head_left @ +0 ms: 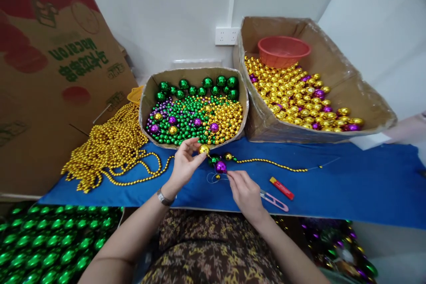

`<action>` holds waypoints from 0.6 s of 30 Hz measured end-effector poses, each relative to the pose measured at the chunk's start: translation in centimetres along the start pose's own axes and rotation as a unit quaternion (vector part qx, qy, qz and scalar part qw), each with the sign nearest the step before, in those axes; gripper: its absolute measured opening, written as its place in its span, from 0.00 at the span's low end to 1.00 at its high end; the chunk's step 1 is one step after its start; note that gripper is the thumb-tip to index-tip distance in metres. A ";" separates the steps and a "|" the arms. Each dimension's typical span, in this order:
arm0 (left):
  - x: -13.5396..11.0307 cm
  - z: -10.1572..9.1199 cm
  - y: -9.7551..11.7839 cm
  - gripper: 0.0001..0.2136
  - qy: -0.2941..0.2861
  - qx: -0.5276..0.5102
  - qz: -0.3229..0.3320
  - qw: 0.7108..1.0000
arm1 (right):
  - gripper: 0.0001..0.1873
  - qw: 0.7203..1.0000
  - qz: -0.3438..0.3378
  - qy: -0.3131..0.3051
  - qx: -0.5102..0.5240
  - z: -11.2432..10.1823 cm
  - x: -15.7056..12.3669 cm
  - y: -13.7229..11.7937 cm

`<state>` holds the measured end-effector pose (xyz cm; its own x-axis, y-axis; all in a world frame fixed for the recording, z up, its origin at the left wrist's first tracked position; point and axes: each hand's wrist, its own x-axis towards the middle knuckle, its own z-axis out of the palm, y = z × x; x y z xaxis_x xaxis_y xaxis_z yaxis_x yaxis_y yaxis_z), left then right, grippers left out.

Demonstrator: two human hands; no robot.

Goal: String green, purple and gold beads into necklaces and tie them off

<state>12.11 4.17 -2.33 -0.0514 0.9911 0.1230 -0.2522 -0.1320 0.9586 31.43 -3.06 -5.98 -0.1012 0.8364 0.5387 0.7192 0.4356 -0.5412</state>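
Observation:
Between the fingers and thumb of my left hand is a shiny gold ball. My right hand has its fingertips pinched at a purple ball, by a thin clear string; whether they grip the ball or the string is hard to make out. A green ball and a smaller gold ball sit close by in the same cluster. From it a strand of small gold beads runs right along the blue cloth, ending in loose thread.
An open box of green, purple and gold beads stands ahead. A larger carton of gold balls holds a red basin. Gold bead chains lie left. Pink-handled snips and a red-yellow packet rest on the blue cloth.

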 end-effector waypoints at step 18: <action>-0.8 0.4 1.3 0.23 -0.087 0.022 0.104 0.990 | 0.10 0.995 0.049 -0.031 0.075 0.0 0.3 0.4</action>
<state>12.20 3.24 -1.10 0.0703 0.9310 0.3582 -0.2111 -0.3370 0.9175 31.71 -2.65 -6.08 -0.0823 0.8942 0.4401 0.6169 0.3925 -0.6822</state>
